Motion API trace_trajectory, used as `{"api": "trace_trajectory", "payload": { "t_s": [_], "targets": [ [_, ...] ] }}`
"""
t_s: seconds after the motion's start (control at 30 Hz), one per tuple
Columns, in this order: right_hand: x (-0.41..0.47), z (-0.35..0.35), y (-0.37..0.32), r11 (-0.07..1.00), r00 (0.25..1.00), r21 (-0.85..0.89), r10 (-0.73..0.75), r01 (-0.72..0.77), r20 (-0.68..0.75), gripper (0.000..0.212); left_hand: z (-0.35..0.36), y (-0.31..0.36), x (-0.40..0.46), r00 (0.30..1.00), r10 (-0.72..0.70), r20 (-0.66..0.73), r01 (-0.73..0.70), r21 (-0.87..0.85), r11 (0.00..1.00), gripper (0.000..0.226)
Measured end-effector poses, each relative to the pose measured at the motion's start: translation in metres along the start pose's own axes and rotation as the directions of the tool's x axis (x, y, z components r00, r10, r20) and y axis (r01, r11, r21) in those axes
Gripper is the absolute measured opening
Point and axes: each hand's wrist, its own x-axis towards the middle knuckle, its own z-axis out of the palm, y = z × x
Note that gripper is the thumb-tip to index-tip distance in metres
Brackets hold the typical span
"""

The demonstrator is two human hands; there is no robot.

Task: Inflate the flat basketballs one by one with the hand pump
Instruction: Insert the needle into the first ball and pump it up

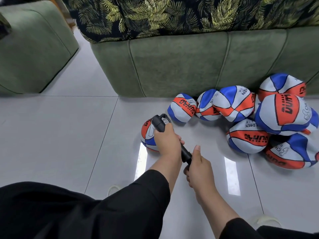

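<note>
A black hand pump (pixel 159 125) points away from me into an orange, blue and white basketball (pixel 146 135) on the floor tiles. My left hand (pixel 166 140) is closed around the pump's barrel, just behind its head. My right hand (pixel 198 167) grips the pump's handle end, close to the barrel. Part of the ball is hidden behind my left hand. Several flat, crumpled basketballs (pixel 233 104) of the same colours lie piled to the right against the sofa base.
A green sofa (pixel 172 66) with a leaf-print cover (pixel 155 16) stands behind the balls. A green ottoman (pixel 31 49) sits at the far left. Pale glossy floor tiles (pixel 69 135) spread in front. My black-clad legs fill the bottom edge.
</note>
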Motion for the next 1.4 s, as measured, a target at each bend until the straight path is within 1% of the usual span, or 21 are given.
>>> {"api": "trace_trajectory", "payload": {
  "t_s": [0.13, 0.2, 0.27, 0.33, 0.4, 0.47, 0.53, 0.57, 0.6, 0.67, 0.7, 0.73, 0.8, 0.83, 0.9, 0.97, 1.03, 1.13, 1.2, 1.27, 1.4],
  "targets": [
    [0.0, -0.006, -0.005, 0.987, 0.991, -0.152, -0.032, 0.052, 0.132, 0.056, -0.005, 0.008, 0.017, 0.999, -0.034, 0.04, 0.034, 0.018, 0.999, 0.014],
    [0.006, -0.011, -0.011, 0.967, 0.987, -0.208, -0.131, 0.148, 0.092, 0.042, -0.009, 0.013, 0.026, 0.995, -0.072, 0.074, 0.068, 0.059, 0.996, 0.018],
    [0.015, -0.013, -0.016, 0.936, 0.965, -0.248, -0.221, 0.251, 0.142, 0.024, -0.01, 0.016, 0.032, 0.981, -0.139, 0.138, 0.125, 0.106, 0.986, 0.015],
    [0.022, -0.008, -0.019, 0.897, 0.939, -0.327, -0.211, 0.296, 0.271, 0.015, -0.007, 0.019, 0.034, 0.956, -0.211, 0.202, 0.175, 0.183, 0.967, 0.015],
    [0.03, -0.004, -0.025, 0.88, 0.932, -0.378, -0.165, 0.287, 0.324, 0.015, -0.002, 0.019, 0.038, 0.935, -0.237, 0.263, 0.171, 0.25, 0.953, 0.024],
    [0.04, -0.002, -0.031, 0.896, 0.947, -0.364, -0.155, 0.255, 0.282, 0.017, 0.001, 0.019, 0.04, 0.9, -0.269, 0.343, 0.17, 0.293, 0.941, 0.039],
    [0.054, -0.006, -0.035, 0.915, 0.972, -0.348, -0.149, 0.205, 0.181, 0.016, 0.002, 0.018, 0.044, 0.862, -0.303, 0.406, 0.153, 0.36, 0.92, 0.056],
    [0.062, -0.01, -0.037, 0.923, 0.983, -0.343, -0.137, 0.172, 0.124, 0.016, 0.0, 0.016, 0.047, 0.869, -0.295, 0.398, 0.119, 0.412, 0.904, 0.059],
    [0.072, -0.013, -0.037, 0.932, 0.99, -0.337, -0.116, 0.136, 0.08, 0.016, -0.004, 0.012, 0.053, 0.905, -0.239, 0.353, 0.045, 0.478, 0.877, 0.057],
    [0.095, -0.021, -0.034, 0.932, 0.996, -0.353, -0.064, 0.079, 0.054, 0.017, -0.017, -0.001, 0.071, 0.961, -0.002, 0.275, -0.184, 0.649, 0.738, 0.043],
    [0.104, -0.024, -0.031, 0.922, 0.997, -0.381, -0.041, 0.063, 0.067, 0.017, -0.024, -0.006, 0.081, 0.954, 0.103, 0.282, -0.285, 0.738, 0.612, 0.04],
    [0.113, -0.027, -0.028, 0.907, 0.996, -0.417, -0.021, 0.055, 0.086, 0.018, -0.028, -0.01, 0.09, 0.935, 0.162, 0.314, -0.353, 0.812, 0.465, 0.049],
    [0.127, -0.03, -0.021, 0.876, 0.993, -0.479, 0.005, 0.051, 0.115, 0.018, -0.03, -0.014, 0.11, 0.905, 0.147, 0.399, -0.423, 0.884, 0.199, 0.084],
    [0.134, -0.03, -0.017, 0.87, 0.993, -0.492, 0.015, 0.045, 0.116, 0.019, -0.026, -0.013, 0.119, 0.892, 0.131, 0.432, -0.445, 0.89, 0.102, 0.097],
    [0.145, -0.03, -0.01, 0.879, 0.994, -0.476, 0.033, 0.02, 0.103, 0.018, -0.015, -0.01, 0.137, 0.872, 0.079, 0.483, -0.484, 0.875, -0.006, 0.112],
    [0.155, -0.027, -0.003, 0.908, 0.996, -0.42, 0.035, 0.004, 0.085, 0.014, -0.004, -0.017, 0.154, 0.847, -0.019, 0.532, -0.532, 0.845, -0.057, 0.121],
    [0.164, -0.024, 0.002, 0.926, 0.997, -0.377, 0.021, 0.009, 0.073, 0.007, 0.003, -0.03, 0.165, 0.821, -0.134, 0.555, -0.562, 0.827, -0.022, 0.124],
    [0.176, -0.019, 0.006, 0.943, 0.997, -0.332, 0.037, -0.013, 0.067, 0.01, 0.01, -0.047, 0.173, 0.834, -0.123, 0.538, -0.526, 0.843, 0.113, 0.124],
    [0.182, -0.015, 0.007, 0.949, 0.997, -0.314, 0.054, -0.032, 0.059, 0.018, 0.012, -0.049, 0.179, 0.842, -0.089, 0.533, -0.525, 0.846, 0.094, 0.118],
    [0.186, -0.011, 0.009, 0.952, 0.996, -0.303, 0.062, -0.041, 0.06, 0.017, 0.012, -0.047, 0.182, 0.841, -0.078, 0.536, -0.53, 0.844, 0.079, 0.111],
    [0.192, -0.006, 0.01, 0.954, 0.993, -0.296, 0.086, -0.058, 0.08, 0.015, 0.003, -0.05, 0.188, 0.838, -0.095, 0.537, -0.523, 0.841, 0.143, 0.116]
  ]
}}
